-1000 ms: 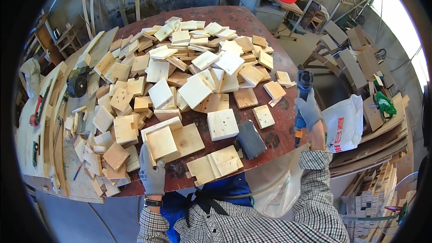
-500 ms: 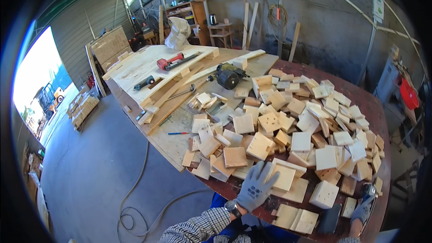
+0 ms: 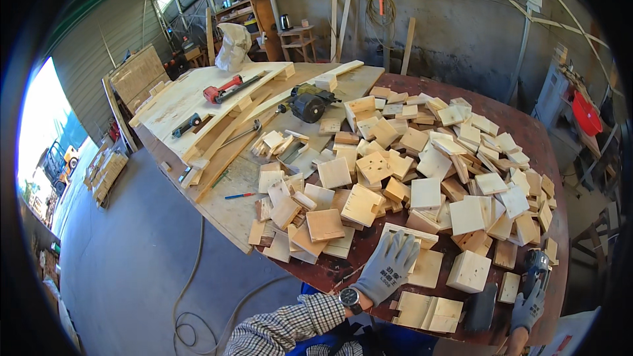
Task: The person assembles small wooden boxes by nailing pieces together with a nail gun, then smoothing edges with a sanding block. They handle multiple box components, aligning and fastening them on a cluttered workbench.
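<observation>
Left hand [image 3: 389,265] spread flat on a wooden square [image 3: 422,260] — right hand [image 3: 527,306] grips a half-hidden power tool [image 3: 537,267].

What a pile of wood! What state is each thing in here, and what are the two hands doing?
left hand: gloved, fingers spread, flat on a wooden frame piece.
right hand: gloved, closed around a blue power tool.
wood blocks: loose, heaped unevenly on the round table.
red power tool: lying idle on the boards.
blue pencil: lying flat on the board.
</observation>
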